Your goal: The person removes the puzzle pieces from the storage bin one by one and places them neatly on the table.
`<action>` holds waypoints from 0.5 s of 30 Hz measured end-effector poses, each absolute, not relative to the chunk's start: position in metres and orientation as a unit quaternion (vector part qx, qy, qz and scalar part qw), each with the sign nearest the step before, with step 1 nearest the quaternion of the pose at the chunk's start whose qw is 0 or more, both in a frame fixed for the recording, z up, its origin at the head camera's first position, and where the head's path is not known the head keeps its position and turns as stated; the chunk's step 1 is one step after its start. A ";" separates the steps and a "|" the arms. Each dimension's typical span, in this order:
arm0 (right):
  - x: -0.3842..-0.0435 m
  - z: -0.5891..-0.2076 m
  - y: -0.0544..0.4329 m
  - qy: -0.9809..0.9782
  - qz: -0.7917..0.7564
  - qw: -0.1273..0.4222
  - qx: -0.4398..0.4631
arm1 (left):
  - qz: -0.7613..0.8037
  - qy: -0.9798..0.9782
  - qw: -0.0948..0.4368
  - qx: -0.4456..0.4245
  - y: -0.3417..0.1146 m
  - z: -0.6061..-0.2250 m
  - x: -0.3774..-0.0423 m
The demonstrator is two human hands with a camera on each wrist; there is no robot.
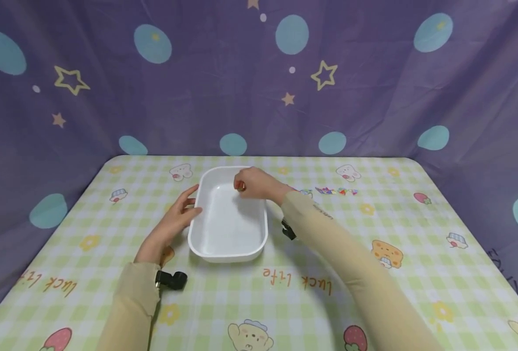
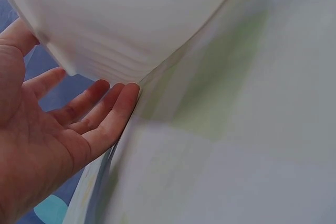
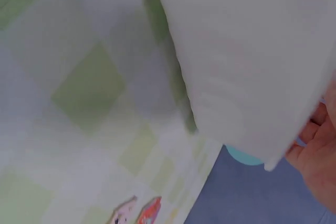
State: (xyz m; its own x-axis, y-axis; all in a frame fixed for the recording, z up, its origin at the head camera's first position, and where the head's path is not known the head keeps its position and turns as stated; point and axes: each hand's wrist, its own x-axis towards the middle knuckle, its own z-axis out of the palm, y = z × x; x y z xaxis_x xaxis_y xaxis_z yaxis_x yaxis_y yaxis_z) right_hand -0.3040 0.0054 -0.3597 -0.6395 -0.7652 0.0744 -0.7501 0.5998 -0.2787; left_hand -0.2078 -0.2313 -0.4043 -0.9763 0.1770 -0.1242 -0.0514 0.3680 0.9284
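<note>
A white rectangular basin with rounded corners stands on the table. My left hand is at its left side in the head view, thumb and fingertips spread against the rim and outer wall. In the left wrist view the fingers of that hand are loosely bent beside the basin wall. Over the far right part of the basin, my right hand has curled fingers. A small shiny, golden-looking thing shows at its fingertips, mostly hidden. In the right wrist view, the basin's outer wall partly hides the right hand.
Several small shiny, colourful wrapped pieces lie in a row right of the basin, partly behind the right forearm. A checked cloth covers the table, and a purple curtain hangs behind it. Each wrist carries a black camera mount.
</note>
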 end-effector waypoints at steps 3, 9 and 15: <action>-0.301 -0.354 0.013 0.888 -0.162 0.023 -0.430 | 0.563 0.819 0.101 0.043 -0.232 -0.404 -0.207; -0.296 -0.348 0.028 0.875 -0.187 0.000 -0.446 | 0.570 0.814 0.100 0.050 -0.233 -0.404 -0.207; -0.291 -0.343 0.045 0.885 -0.191 -0.013 -0.425 | 0.570 0.814 0.099 0.050 -0.231 -0.404 -0.208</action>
State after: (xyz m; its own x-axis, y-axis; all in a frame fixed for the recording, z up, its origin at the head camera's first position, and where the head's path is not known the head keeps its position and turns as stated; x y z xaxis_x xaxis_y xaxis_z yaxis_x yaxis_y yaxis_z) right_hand -0.2915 0.0450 -0.3433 -0.6376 -0.7476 0.1859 -0.7578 0.5652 -0.3262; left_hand -0.2084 -0.2306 -0.4045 -0.9752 0.1952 -0.1043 -0.0313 0.3450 0.9381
